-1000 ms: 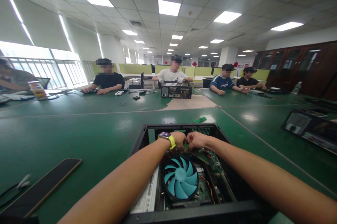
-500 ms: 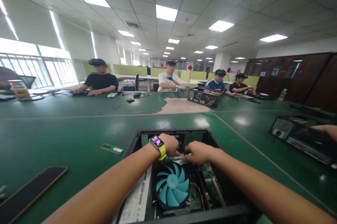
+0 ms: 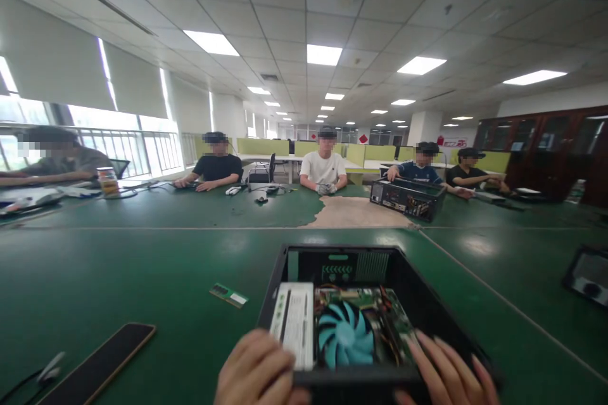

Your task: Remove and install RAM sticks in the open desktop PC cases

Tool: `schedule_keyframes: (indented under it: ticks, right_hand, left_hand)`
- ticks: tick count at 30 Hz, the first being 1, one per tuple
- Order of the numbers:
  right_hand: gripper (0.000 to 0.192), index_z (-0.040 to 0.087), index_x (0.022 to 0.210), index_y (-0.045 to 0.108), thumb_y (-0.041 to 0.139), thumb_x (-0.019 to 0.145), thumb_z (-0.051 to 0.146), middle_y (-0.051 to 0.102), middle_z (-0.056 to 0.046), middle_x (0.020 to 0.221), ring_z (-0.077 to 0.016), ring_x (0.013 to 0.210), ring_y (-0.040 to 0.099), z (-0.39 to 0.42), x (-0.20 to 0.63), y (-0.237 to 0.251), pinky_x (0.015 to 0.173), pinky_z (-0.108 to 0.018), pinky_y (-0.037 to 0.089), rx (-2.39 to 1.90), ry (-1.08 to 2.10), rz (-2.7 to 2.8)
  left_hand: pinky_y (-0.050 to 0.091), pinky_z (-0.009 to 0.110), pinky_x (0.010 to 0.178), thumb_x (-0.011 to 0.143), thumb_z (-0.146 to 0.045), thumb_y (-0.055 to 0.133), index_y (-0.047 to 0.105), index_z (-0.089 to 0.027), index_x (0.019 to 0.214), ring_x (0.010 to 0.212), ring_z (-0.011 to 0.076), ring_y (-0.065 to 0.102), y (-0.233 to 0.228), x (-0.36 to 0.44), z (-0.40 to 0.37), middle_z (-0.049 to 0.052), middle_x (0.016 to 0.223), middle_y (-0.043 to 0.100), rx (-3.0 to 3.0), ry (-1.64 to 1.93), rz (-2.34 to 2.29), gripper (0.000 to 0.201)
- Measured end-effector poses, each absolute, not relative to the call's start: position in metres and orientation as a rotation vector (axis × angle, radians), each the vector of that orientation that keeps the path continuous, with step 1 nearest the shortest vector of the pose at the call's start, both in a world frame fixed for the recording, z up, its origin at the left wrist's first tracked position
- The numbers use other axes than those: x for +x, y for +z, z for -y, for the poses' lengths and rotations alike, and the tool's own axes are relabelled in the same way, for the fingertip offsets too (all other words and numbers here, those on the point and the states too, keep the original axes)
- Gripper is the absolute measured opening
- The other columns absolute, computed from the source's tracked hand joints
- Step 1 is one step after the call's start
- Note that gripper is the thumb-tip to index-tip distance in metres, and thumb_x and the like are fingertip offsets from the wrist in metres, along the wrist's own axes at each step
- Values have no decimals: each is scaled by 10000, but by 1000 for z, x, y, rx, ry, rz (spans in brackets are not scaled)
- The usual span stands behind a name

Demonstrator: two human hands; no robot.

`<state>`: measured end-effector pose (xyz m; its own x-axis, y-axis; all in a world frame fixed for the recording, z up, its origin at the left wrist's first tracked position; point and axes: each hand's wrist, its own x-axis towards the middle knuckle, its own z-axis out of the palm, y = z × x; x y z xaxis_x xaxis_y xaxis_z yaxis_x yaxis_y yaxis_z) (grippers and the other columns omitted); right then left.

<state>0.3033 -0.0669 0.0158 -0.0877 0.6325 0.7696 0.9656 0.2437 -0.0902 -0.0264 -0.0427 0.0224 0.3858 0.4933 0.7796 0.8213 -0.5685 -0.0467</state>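
An open black computer case (image 3: 427, 303) lies on the green table right in front of me. Inside it I see a blue cooling fan (image 3: 345, 343), a green circuit board (image 3: 380, 313) and a white-labelled power supply (image 3: 293, 322). My left hand (image 3: 259, 370) rests on the case's near rim at the left, fingers curled over the edge. At the near right of that rim lies my right hand (image 3: 444, 370), its fingers spread flat. A green memory stick (image 3: 229, 295) is on the table to the left of the case.
A black slab with a wooden edge (image 3: 97, 364) lies at the near left, a cable beside it. Another computer case (image 3: 407, 198) stands across the table, and a third (image 3: 589, 275) sits at the right edge. Several people sit along the far side and left.
Both hands have come out of the case's far end back to its near rim. The memory stick now lies on the table at left. The far case has shifted to the right.
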Motion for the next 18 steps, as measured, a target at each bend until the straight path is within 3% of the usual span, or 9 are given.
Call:
schedule_keyframes:
  ticks: [2,3,4,6,8,11,13,15,18]
  right_hand:
    - [531,313,1359,429,442,833,380,516,-76,1323,-364,1242,416,12,280,50,1030,-588,280,-1645,-574,1873]
    - [528,196,1353,446,441,846,347,427,-124,1394,-368,1296,333,-15,267,72,1059,-570,219,-1810,-475,1873]
    - [557,111,1381,386,427,861,305,318,-179,1449,-382,1329,250,-41,254,93,1053,-577,186,-1968,-338,1851]
    - [591,-24,1370,330,398,877,295,289,-310,1411,-433,1300,266,-82,228,130,981,-619,240,-2075,-250,1820]
    - [637,-3,1364,342,473,851,350,332,-321,1382,-429,1272,317,-106,199,152,950,-610,288,-2066,-208,1869]
    - [693,193,1390,343,556,796,482,333,-155,1448,-320,1321,280,-107,151,153,1030,-504,273,-1873,-195,2087]
    - [686,259,1396,325,508,806,560,314,-75,1472,-271,1349,239,-88,118,137,1067,-451,250,-1647,-125,2244]
    - [678,235,1392,341,452,825,591,310,-87,1471,-289,1353,229,-59,91,115,1075,-472,244,-1384,103,2349]
    - [692,224,1377,375,456,810,612,301,-101,1474,-305,1350,240,-9,65,82,1073,-507,255,-1099,514,2444]
  left_hand:
    - [409,408,980,740,-486,583,701,-411,920,1031,255,593,57,-3,-20,-21,1030,703,-2173,-967,1301,228]
    - [349,448,1029,788,-494,534,656,-311,1089,1174,285,500,73,8,-49,63,1233,605,-2076,-904,1538,373]
    - [332,486,1026,824,-494,487,541,-224,1256,1257,319,409,87,17,-75,139,1378,459,-1959,-849,1793,512]
    - [373,536,951,895,-479,349,367,-103,1371,1267,379,376,101,27,-111,255,1430,322,-1930,-679,2130,607]
    - [395,512,931,912,-455,326,360,-113,1374,1253,368,399,100,19,-125,234,1415,362,-2118,-551,2160,576]
    - [308,459,1040,837,-413,490,459,-231,1327,1314,302,340,76,-30,-121,79,1437,393,-2446,-434,1938,523]
    - [330,449,1038,792,-409,523,520,-213,1287,1274,308,408,52,-78,-112,89,1406,434,-2567,-323,1903,532]
    - [351,420,1041,764,-491,510,546,-185,1270,1241,312,453,29,-126,-103,114,1359,488,-2715,-122,1917,592]
    - [335,425,1062,777,-450,464,580,-267,1233,1257,298,440,4,-174,-91,67,1371,484,-2730,-146,1892,505]
